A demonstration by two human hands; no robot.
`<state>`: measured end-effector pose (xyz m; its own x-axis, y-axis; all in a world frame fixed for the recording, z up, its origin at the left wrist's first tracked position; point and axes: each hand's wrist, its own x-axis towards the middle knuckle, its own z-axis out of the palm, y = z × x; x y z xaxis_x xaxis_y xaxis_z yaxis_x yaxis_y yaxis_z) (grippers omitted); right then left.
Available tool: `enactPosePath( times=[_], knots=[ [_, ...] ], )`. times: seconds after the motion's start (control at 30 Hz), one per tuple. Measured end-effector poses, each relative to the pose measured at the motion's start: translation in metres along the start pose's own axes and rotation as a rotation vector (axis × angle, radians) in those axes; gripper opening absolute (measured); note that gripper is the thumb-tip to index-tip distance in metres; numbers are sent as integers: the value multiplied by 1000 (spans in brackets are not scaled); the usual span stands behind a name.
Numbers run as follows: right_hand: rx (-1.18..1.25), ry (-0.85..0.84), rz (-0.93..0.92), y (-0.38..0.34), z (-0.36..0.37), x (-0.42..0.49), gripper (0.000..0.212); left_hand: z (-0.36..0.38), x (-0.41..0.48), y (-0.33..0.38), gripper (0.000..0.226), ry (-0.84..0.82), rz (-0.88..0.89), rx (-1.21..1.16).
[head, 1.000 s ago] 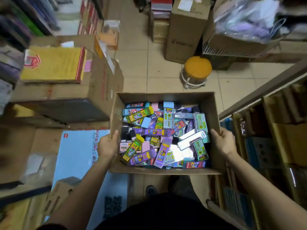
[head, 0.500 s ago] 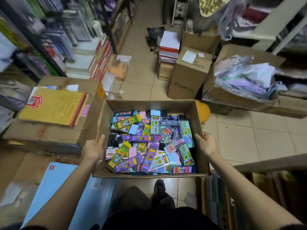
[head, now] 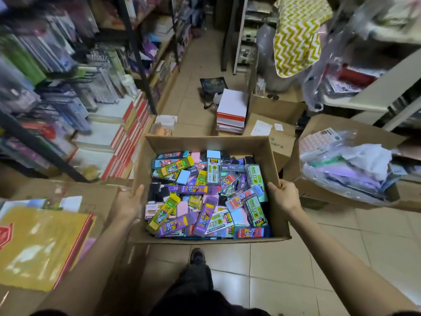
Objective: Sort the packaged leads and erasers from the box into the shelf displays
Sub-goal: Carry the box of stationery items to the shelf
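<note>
An open cardboard box (head: 206, 142) hangs above the tiled floor between my two hands. It is full of packaged leads and erasers (head: 205, 197) in purple, yellow, green and blue wrappers, piled loosely. My left hand (head: 127, 201) grips the box's left wall, thumb along the rim. My right hand (head: 283, 196) grips the right wall, fingers curled over the edge. Shelves (head: 75, 71) crowded with stationery run along the left side.
Cardboard cartons stand on the left, one topped with a yellow packet (head: 43, 245). A stack of white and red paper reams (head: 231, 110), closed cartons (head: 271, 131) and a carton of plastic bags (head: 348, 169) crowd the right. An aisle of tiled floor (head: 196, 71) leads ahead. My shoe (head: 197, 256) shows below the box.
I have turned with the box from the cartons and low shelf toward the aisle. Both hands keep their hold on the box walls, and the view has risen.
</note>
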<state>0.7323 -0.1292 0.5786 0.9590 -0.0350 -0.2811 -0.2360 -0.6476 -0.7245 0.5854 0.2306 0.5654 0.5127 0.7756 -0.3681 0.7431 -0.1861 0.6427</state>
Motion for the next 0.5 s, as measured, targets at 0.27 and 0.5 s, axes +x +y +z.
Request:
enactPosePath(
  times=[0.27,0.5],
  knots=[
    [15,2,35,-78,9,135,14,22,123,116,60,-22,13,-57],
    [-16,-70,12,-148,35,288,21,49,231,202,51,80,81,53]
  ],
)
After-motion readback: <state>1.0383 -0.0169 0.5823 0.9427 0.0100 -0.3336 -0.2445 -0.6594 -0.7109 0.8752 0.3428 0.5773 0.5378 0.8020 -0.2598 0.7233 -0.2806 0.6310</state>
